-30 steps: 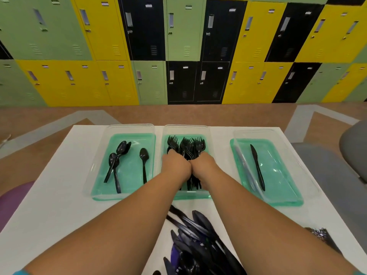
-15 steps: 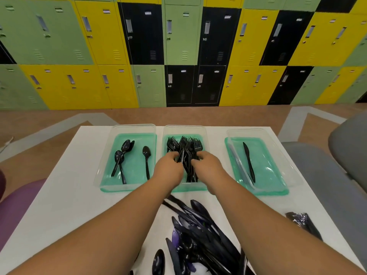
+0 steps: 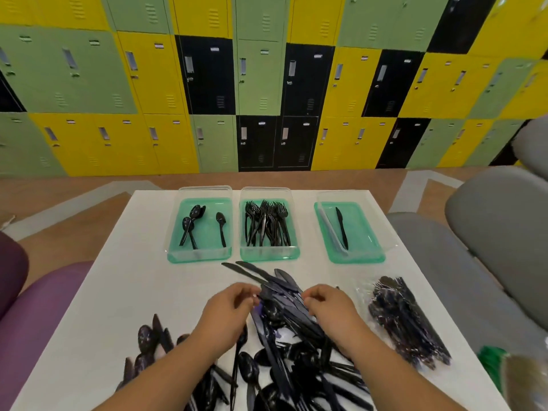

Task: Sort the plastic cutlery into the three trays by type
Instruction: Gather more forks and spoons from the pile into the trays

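Both hands sit over the near pile of black cutlery [image 3: 284, 345] on the white table [image 3: 98, 307]: left hand [image 3: 228, 312] and right hand [image 3: 332, 310] apart, fingers loosely curled, can't tell if either is gripping a piece. Beyond the pile, the fork tray [image 3: 269, 253] is packed, tines pointing away, handles toward the pile. Spoon tray [image 3: 198, 256] sits to its left, knife tray [image 3: 351, 256] to its right, knife lying lengthwise

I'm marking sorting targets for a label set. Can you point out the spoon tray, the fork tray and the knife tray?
spoon tray [image 3: 204, 254], head view, bare green floor near its front edge.
fork tray [image 3: 269, 253], head view, front rim below the handles.
knife tray [image 3: 363, 232], head view, bare green floor right of the knife.
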A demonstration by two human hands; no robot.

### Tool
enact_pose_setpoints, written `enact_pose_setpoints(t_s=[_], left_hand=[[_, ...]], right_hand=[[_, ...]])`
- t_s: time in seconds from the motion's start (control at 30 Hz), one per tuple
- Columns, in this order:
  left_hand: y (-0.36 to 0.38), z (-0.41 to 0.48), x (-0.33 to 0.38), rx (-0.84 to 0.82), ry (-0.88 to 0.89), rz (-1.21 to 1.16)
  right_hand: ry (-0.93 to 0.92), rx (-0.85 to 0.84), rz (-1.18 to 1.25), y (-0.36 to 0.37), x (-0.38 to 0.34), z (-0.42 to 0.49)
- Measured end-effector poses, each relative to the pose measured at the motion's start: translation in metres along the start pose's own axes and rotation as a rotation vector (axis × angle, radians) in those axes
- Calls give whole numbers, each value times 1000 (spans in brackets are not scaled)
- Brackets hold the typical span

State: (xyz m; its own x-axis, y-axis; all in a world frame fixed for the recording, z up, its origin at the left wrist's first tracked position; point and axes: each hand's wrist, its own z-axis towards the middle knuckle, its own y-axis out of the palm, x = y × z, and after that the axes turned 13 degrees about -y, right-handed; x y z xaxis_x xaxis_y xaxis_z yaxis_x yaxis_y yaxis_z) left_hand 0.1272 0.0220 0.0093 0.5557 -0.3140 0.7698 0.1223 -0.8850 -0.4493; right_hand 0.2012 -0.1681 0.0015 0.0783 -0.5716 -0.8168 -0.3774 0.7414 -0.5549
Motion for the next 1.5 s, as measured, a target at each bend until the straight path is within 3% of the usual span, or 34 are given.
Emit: enact_pose_setpoints(t_s=[0.27,0.57,0.73,0.9,1.0,1.17,1.4,1.5], left_hand=[[8,-62,-54,-56,-96,67],[17,-84,-65,-98,-110,87],[24,-86,-61,-120,-82,114],[31,-89,-59,-148,-104,133],[39,-90,-57,-185,-138,112],[56,-98,-48,-418,-428,-161],[68,-98,-43,-376,-721,-416],[63,-95,-45,-393,-776,-405]], right_hand=[[-66,15,-247,11,14,-87],[-135,-311,-794,28,21,-133],[-95,-324,-760,36,34,-137],[64,-216,-421,33,45,-134],[51,-127,-319,31,46,-138],[41,-56,-111,42,34,-141],[7,-177,-165,49,17,-132],[-17,-113,-182,41,15,-120]])
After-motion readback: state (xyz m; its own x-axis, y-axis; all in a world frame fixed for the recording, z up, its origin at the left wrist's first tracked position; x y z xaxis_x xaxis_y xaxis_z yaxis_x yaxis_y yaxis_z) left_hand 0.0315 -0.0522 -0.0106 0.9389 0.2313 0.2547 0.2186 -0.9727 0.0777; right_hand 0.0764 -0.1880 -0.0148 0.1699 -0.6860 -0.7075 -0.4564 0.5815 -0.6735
